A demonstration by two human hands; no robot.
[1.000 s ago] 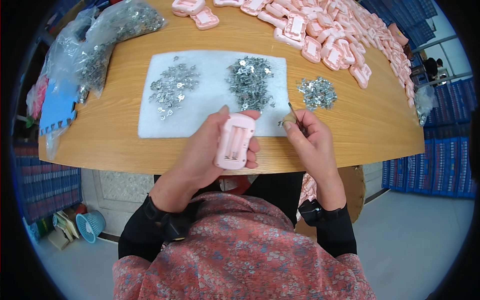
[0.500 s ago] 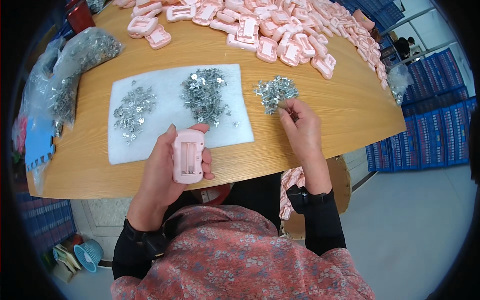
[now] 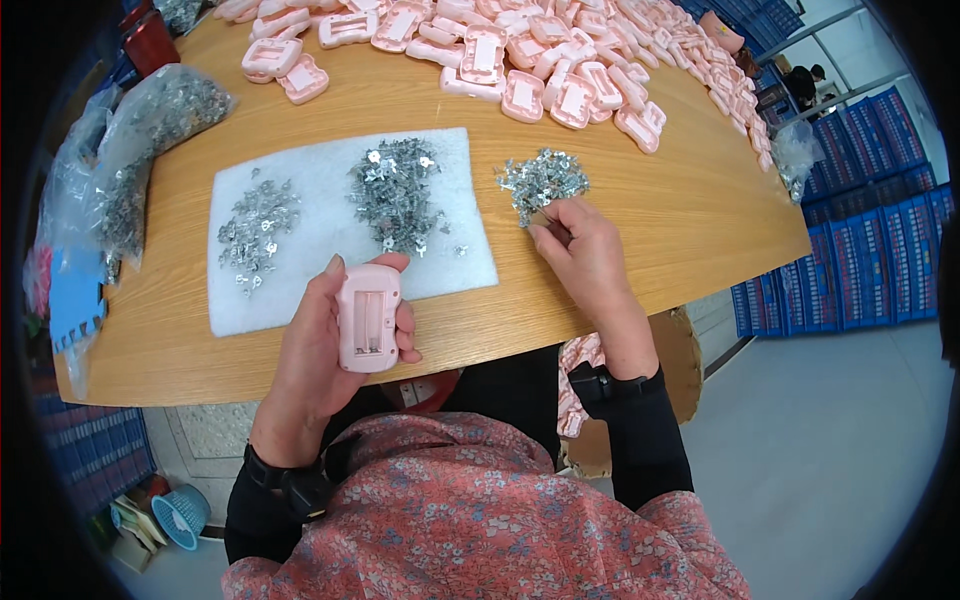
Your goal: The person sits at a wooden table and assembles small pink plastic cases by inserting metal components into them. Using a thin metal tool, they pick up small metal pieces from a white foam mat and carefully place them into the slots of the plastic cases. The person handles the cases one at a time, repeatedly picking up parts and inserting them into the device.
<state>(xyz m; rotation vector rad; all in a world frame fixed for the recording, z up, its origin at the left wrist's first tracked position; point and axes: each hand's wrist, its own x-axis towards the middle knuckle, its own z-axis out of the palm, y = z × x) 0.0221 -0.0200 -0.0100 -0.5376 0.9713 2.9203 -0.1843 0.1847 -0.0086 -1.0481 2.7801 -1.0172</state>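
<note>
My left hand [image 3: 312,345] is wrapped round a pink plastic casing [image 3: 384,318], held above the table's near edge. Its open battery compartment faces up, with small metal parts visible at the compartment's near end. My right hand [image 3: 588,258] has thumb and index finger pinched together at the near edge of a small heap of silvery metal contact pieces [image 3: 545,180]. Whatever lies between those fingertips is too small to make out. Left of that heap, a white foam sheet [image 3: 320,165] carries a dense pile of metal pieces [image 3: 393,195] and a looser one [image 3: 258,225].
Many pink casings [image 3: 483,55] are heaped along the far side of the wooden table [image 3: 690,210]. Plastic bags of metal parts [image 3: 125,205] lie at the left, near a red container [image 3: 150,40]. Blue racks [image 3: 850,270] stand at the right; a cardboard box [image 3: 680,370] sits below the table.
The whole view has shifted slightly. My right hand has drawn a little nearer and left, its fingertips now at the heap's near edge. My left hand still holds the casing.
</note>
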